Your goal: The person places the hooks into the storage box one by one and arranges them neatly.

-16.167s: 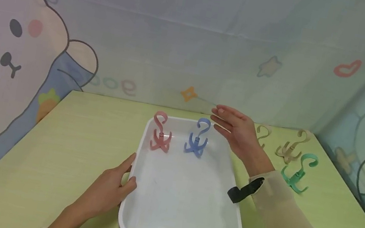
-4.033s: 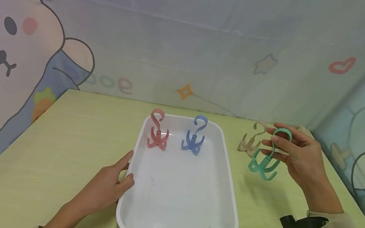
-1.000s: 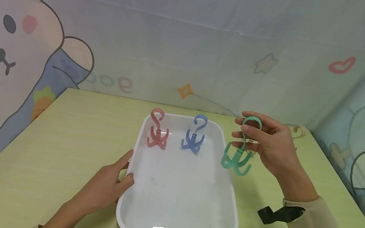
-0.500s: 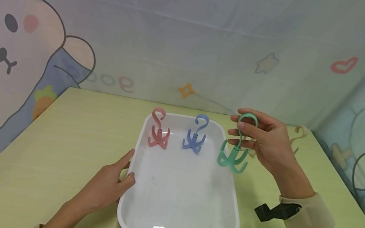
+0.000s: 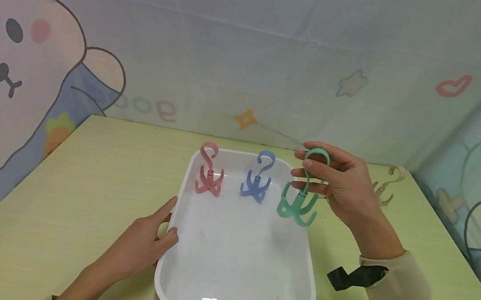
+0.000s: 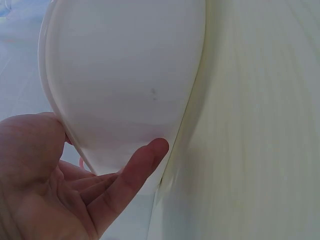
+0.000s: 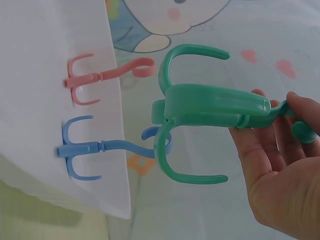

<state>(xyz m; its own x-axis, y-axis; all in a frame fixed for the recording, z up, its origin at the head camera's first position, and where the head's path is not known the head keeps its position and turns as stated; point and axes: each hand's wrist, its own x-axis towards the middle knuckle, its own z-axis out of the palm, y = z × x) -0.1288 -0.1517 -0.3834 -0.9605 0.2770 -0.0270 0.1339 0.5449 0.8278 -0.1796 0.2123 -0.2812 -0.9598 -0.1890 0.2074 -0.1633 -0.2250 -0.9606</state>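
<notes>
My right hand (image 5: pixel 344 181) pinches the curved top of a green multi-claw hanging hook (image 5: pixel 297 207), whose claws point downward over the right rim of a white tray (image 5: pixel 236 256). In the right wrist view the green hook (image 7: pixel 210 106) fills the middle, thumb and fingers around its stem. My left hand (image 5: pixel 142 242) holds the tray's left side, thumb over the rim, fingers along the outer wall (image 6: pixel 125 90). Inside the tray, toward the back, stand a pink claw hook (image 5: pixel 209 179) and a blue claw hook (image 5: pixel 255 187), side by side.
A beige claw hook (image 5: pixel 385 189) stands on the light green table (image 5: pixel 121 166) at the back right. Another beige one is mostly hidden behind my right hand. A printed cloth (image 5: pixel 281 82) hangs along the table's back edge.
My right hand first picked up the green hook from the table at right, then carried it left to above the tray's right rim. The left hand has stayed at the tray.
</notes>
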